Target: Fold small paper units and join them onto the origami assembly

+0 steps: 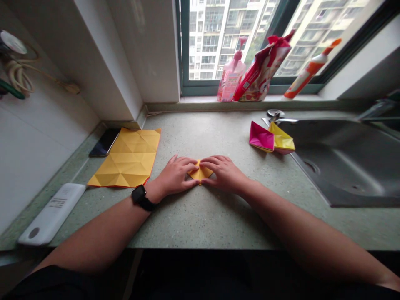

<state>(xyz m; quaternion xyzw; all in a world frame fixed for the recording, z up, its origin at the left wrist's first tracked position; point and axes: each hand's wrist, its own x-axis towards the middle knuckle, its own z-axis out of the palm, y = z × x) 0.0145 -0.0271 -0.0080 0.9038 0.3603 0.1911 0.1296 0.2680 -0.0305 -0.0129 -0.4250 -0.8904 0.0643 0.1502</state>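
A small folded piece of yellow paper [200, 173] lies on the speckled stone counter [187, 221] between my hands. My left hand [175, 175] presses on its left side, and my right hand [223, 173] covers its right side. The fingers of both hands hide part of the paper. A black watch [139, 195] circles my left wrist. Left of my hands lies a large creased yellow paper sheet [125, 158] with a red edge.
Two folded paper pieces, pink [261, 136] and yellow [282, 138], sit beside a steel sink [343, 162], with scissors [273, 116] behind them. A phone [104, 141] and a white remote-like device [51, 214] lie left. Bottles [231, 75] stand on the windowsill.
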